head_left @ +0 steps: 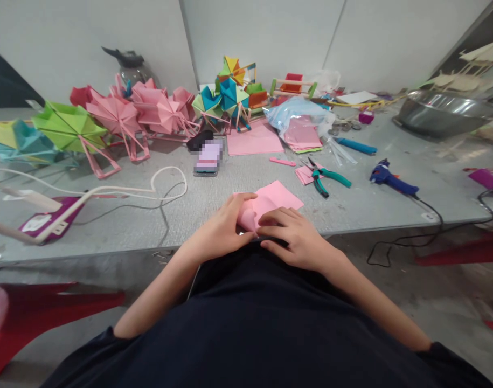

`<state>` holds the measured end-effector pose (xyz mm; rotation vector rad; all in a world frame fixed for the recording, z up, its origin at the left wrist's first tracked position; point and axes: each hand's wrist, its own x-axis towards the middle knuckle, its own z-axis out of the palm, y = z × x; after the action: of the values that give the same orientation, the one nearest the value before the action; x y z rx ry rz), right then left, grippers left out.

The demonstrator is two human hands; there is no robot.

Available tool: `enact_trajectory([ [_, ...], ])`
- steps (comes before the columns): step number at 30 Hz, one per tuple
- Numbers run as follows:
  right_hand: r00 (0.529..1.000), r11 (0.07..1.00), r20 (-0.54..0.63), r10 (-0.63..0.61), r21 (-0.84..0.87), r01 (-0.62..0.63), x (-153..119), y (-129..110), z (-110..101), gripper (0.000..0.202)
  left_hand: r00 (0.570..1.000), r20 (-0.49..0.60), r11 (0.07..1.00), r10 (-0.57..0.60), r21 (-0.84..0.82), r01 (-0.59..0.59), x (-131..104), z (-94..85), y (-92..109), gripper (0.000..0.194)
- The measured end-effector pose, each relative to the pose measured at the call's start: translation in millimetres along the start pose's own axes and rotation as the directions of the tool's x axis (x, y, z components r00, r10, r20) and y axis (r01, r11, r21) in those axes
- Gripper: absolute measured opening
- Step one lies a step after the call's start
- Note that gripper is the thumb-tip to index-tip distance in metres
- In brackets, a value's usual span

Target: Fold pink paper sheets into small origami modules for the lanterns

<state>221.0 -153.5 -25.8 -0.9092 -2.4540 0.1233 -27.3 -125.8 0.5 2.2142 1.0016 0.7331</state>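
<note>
Counted from the middle of its near edge, the table [208,196] is lined at ten to twelve o'clock with folded-paper models [117,116]. A steel bowl [436,121] is set at two, and a pink sheet [250,143] is laid flat at twelve. At the near edge, the paper [276,196] is held by the left hand [222,226], which is clamped on its rolled end between thumb and fingers. From that hand the paper is pointed towards two o'clock, its long axis running roughly from eight to two. From the right hand [297,237] it is found at about eleven; that hand's fingers are bent over the near side, but whether anything is gripped there cannot be told. The left hand is placed nearer the roll. The paper is plain pink, curled to a cone-like shape at the left, and spread to a flat, cornered flap at the right. A glue gun [395,180] is left between two and three, pliers [331,175] just short of two, a phone [208,159] at eleven.
</note>
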Motion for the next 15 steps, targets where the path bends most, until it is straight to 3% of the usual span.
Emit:
enact_trajectory([
  [5, 0.997, 0.997, 0.067, 0.027, -0.081, -0.021, 7, -3, -1, 0.039, 0.999, 0.006, 0.999, -0.038, -0.001, 0.038, -1, -0.4, 0, 0.072],
  [11, 0.994, 0.977, 0.079, 0.073, -0.208, -0.056, 16, 0, 3, 0.07, 0.995, -0.05, 0.996, -0.091, -0.02, 0.09, 1, -0.1, -1, 0.075],
  [15, 0.996, 0.98, 0.072, 0.053, -0.193, -0.038, 16, 3, 1, 0.068, 0.991, -0.045, 0.989, -0.128, -0.076, 0.124, -5, -4.7, -1, 0.068],
])
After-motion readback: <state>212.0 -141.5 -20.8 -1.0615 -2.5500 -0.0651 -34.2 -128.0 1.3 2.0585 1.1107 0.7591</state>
